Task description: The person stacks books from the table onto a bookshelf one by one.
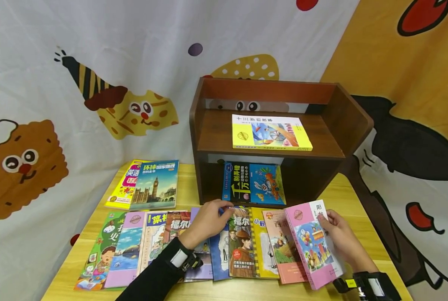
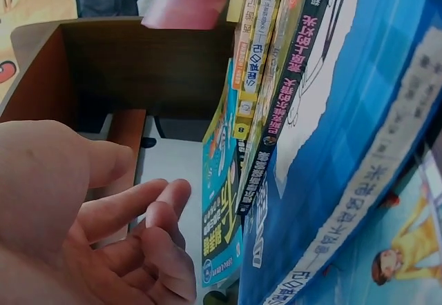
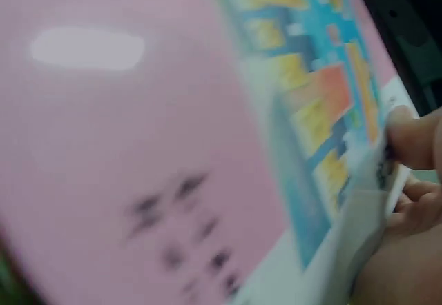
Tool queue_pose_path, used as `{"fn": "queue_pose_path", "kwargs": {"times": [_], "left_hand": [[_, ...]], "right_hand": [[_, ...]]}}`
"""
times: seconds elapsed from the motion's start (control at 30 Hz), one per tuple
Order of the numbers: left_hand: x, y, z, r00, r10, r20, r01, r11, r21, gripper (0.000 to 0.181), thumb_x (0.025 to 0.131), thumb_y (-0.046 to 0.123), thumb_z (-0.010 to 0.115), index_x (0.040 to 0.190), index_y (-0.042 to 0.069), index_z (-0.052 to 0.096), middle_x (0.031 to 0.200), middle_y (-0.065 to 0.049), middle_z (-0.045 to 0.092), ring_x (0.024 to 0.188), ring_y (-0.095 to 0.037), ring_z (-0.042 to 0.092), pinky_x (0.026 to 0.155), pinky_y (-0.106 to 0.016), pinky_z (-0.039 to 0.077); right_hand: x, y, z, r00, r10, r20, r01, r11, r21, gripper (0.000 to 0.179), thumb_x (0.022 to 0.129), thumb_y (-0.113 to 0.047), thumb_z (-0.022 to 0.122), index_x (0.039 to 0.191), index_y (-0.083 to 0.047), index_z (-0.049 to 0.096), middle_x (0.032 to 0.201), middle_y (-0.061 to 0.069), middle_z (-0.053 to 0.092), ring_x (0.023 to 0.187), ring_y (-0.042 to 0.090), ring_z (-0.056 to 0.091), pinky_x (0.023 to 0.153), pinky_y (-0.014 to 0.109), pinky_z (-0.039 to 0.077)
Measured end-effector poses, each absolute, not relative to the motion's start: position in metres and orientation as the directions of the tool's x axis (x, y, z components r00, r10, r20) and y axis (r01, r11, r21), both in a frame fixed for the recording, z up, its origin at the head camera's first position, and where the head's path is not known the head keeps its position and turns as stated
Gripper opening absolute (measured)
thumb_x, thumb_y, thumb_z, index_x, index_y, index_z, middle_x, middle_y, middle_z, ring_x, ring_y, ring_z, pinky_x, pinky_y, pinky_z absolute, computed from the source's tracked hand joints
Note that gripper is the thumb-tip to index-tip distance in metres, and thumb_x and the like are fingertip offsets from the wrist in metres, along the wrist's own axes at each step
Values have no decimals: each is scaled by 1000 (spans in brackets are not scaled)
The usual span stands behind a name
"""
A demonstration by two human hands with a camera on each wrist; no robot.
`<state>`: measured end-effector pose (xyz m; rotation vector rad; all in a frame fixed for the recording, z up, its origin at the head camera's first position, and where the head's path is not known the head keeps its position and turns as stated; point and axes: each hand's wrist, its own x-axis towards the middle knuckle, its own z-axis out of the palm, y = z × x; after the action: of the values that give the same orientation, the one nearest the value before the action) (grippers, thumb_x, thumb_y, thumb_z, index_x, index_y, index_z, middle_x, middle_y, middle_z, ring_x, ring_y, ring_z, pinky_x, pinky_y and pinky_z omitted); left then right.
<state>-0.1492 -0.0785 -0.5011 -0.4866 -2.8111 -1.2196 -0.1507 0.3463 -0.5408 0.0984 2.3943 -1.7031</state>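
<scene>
A pink-and-white book with a balloon picture is tilted at the right end of the book row. My right hand grips its right edge, thumb on the cover. In the right wrist view the pink cover is close and blurred. My left hand hovers over the middle of the row near a blue book, its fingers loosely bent. The left wrist view shows nothing in that hand. Next to the blue book lie a brown detective book, a yellow one and an orange-pink one.
A brown two-level shelf stands behind the row. On its upper level lies a yellow-and-white book; blue books lean below. Several more books, including a green one, lie left. Behind them is a travel book.
</scene>
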Motion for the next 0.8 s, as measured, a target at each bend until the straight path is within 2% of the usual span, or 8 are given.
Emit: {"fn": "queue_pose_path", "kwargs": {"times": [0.07,0.17,0.27,0.3,0.43,0.5,0.63,0.8], "left_hand": [[-149,-78,-499,-946,275,172,310,617,724,24,95,39,50,112,30,64,102,10,62,57,-7,51,50,-29,43],[-149,-77,-493,-933,308,187,334,545,769,27,96,45,46,117,36,60,85,9,63,51,-9,48,44,-29,39],[-149,-72,-481,-908,375,186,341,403,849,31,95,48,45,124,38,54,76,9,63,52,-10,53,43,-30,42],[-149,-70,-477,-895,405,188,341,348,873,33,95,47,45,126,37,51,78,8,64,55,-10,56,45,-29,46],[-145,-59,-456,-829,529,180,311,169,935,44,96,42,48,138,32,39,110,5,64,81,-10,65,66,-30,56],[-142,-52,-447,-807,570,156,270,120,956,48,96,41,48,141,32,34,117,2,62,83,-13,65,68,-31,57],[-138,-41,-439,-832,539,130,264,179,948,49,92,49,50,138,35,38,102,2,66,68,-14,65,54,-31,56],[-136,-35,-442,-886,416,204,365,356,860,40,94,46,49,131,32,45,77,6,63,52,-9,57,42,-28,49]], "right_hand": [[-149,341,-532,-985,-99,-139,114,221,-969,46,97,-41,44,124,-4,40,97,16,58,79,30,62,61,37,57],[-147,327,-512,-993,-110,-38,28,97,-995,42,98,-32,45,126,-2,40,99,13,57,80,26,63,62,32,57],[-145,307,-489,-996,-86,39,-45,71,-996,39,96,-28,50,124,-1,43,99,12,57,79,23,62,61,30,57],[-144,299,-482,-995,-76,59,-65,83,-994,38,95,-27,52,123,-2,45,98,12,58,78,23,63,60,30,57],[-143,270,-459,-988,-83,128,-140,171,-975,32,94,-23,55,119,-3,52,93,11,62,72,28,62,55,33,57],[-144,255,-453,-982,-105,155,-174,212,-962,29,93,-21,57,117,-5,55,91,11,64,70,30,63,53,36,57],[-148,226,-446,-965,-162,208,-249,296,-922,27,90,-23,61,115,-14,58,94,8,66,68,27,63,52,38,56],[-151,201,-444,-937,-190,295,-348,396,-850,29,86,-31,66,115,-28,59,95,-3,65,71,15,62,53,35,55]]}}
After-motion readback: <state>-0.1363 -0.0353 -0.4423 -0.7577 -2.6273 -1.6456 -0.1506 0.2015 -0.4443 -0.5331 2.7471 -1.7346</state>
